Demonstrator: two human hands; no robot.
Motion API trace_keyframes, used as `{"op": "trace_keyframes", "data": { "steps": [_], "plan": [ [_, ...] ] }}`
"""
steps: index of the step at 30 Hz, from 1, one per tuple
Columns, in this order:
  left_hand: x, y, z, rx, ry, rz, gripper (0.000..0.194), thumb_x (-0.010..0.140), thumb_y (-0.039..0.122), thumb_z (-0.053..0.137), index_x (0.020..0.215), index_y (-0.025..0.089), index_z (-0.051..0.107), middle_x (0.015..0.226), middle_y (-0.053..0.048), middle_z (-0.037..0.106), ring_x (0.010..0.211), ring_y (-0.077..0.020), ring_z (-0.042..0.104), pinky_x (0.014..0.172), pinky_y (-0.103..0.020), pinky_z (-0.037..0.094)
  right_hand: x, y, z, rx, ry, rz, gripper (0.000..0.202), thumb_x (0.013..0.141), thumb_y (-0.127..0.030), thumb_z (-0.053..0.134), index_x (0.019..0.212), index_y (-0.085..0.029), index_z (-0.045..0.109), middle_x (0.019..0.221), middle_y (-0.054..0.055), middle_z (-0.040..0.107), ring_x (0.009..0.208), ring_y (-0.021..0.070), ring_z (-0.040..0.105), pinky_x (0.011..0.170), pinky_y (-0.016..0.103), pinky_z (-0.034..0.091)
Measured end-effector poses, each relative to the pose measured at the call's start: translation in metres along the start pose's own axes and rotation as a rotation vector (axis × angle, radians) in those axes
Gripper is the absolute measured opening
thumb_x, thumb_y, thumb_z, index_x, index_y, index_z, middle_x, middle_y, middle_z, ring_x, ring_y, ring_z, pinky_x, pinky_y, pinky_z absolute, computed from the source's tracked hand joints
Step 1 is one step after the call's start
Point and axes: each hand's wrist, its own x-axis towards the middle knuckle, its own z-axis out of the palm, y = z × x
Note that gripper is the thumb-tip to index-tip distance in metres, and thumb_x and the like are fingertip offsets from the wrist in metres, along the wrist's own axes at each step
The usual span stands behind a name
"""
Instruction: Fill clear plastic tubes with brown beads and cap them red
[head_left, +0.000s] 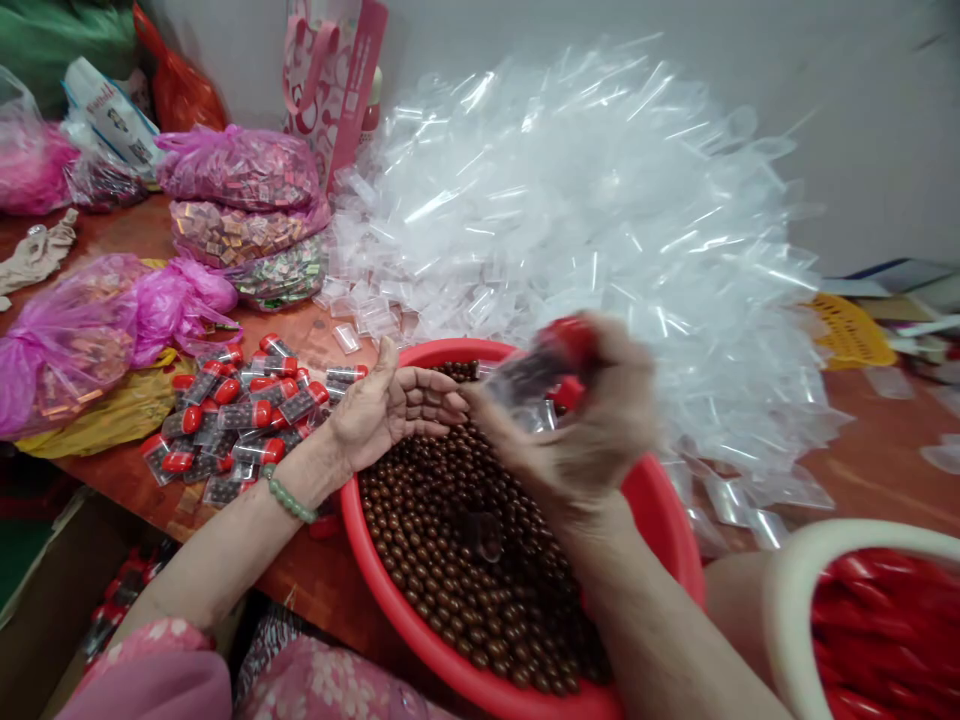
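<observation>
My right hand (592, 430) is raised over the red basin (375, 590), its fingers wrapped round a clear container (529, 370) with a red cap, blurred by motion. Dark contents show through its clear wall. Over the basin's left rim, my left hand (401, 400) is held palm up with fingers stretched out and nothing in it. Glossy brown balls (442, 540) fill much of the basin, and a clear empty piece (484, 535) lies on them. Left of the basin is a heap of filled, red-capped containers (240, 415).
A tall pile of clear empty containers (585, 200) stands behind the basin. At the lower right, a white tub (787, 620) holds red caps (885, 630). Pink bags (240, 170) are stacked at the left, near a yellow basket (851, 330) far right of them.
</observation>
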Motion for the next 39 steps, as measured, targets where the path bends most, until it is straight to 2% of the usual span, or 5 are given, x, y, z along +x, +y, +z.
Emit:
{"op": "trace_keyframes", "data": {
  "steps": [3, 25, 30, 36, 39],
  "plan": [
    [0.001, 0.0, 0.001, -0.013, 0.013, 0.034, 0.071, 0.088, 0.072, 0.032, 0.085, 0.011, 0.068, 0.077, -0.008, 0.07, 0.069, -0.0128, 0.063, 0.07, -0.024, 0.049, -0.002, 0.001, 0.007, -0.186, -0.042, -0.356, 0.073, 0.078, -0.035, 0.07, 0.139, -0.019, 0.034, 0.108, 0.014, 0.065, 0.096, 0.0308, 0.065, 0.08, 0.045, 0.055],
    [0.002, -0.002, -0.001, -0.003, -0.076, -0.122, 0.07, 0.085, 0.073, 0.038, 0.074, 0.011, 0.067, 0.062, -0.008, 0.066, 0.06, -0.0162, 0.064, 0.065, -0.028, 0.051, -0.006, 0.008, 0.022, -0.137, -0.192, -0.344, 0.062, 0.075, -0.037, 0.066, 0.128, -0.012, 0.046, 0.106, 0.018, 0.069, 0.092, 0.0297, 0.067, 0.08, 0.042, 0.053],
    [0.003, -0.009, 0.002, -0.016, 0.055, -0.097, 0.057, 0.089, 0.063, 0.043, 0.072, 0.013, 0.063, 0.056, -0.003, 0.06, 0.048, -0.0125, 0.057, 0.054, -0.026, 0.047, -0.006, 0.003, 0.026, -0.156, -0.216, -0.332, 0.058, 0.075, -0.038, 0.064, 0.125, -0.014, 0.047, 0.101, 0.014, 0.07, 0.086, 0.0283, 0.066, 0.079, 0.042, 0.05],
    [0.0, -0.017, 0.014, 0.115, 0.386, 0.227, 0.026, 0.089, 0.032, 0.051, 0.07, 0.015, 0.055, 0.059, 0.003, 0.055, 0.053, -0.0085, 0.048, 0.056, -0.023, 0.042, -0.011, -0.001, 0.029, -0.184, -0.193, -0.374, 0.061, 0.078, -0.037, 0.065, 0.129, -0.011, 0.046, 0.103, 0.016, 0.069, 0.087, 0.0288, 0.066, 0.081, 0.044, 0.049],
    [-0.005, -0.014, 0.018, 0.237, 0.409, 0.274, 0.03, 0.092, 0.034, 0.045, 0.069, 0.016, 0.053, 0.061, 0.002, 0.054, 0.056, -0.0098, 0.048, 0.06, -0.025, 0.043, -0.014, 0.0, 0.03, -0.131, -0.246, -0.358, 0.07, 0.083, -0.035, 0.063, 0.143, -0.014, 0.034, 0.117, 0.019, 0.064, 0.102, 0.0313, 0.064, 0.084, 0.046, 0.051]
  ]
}}
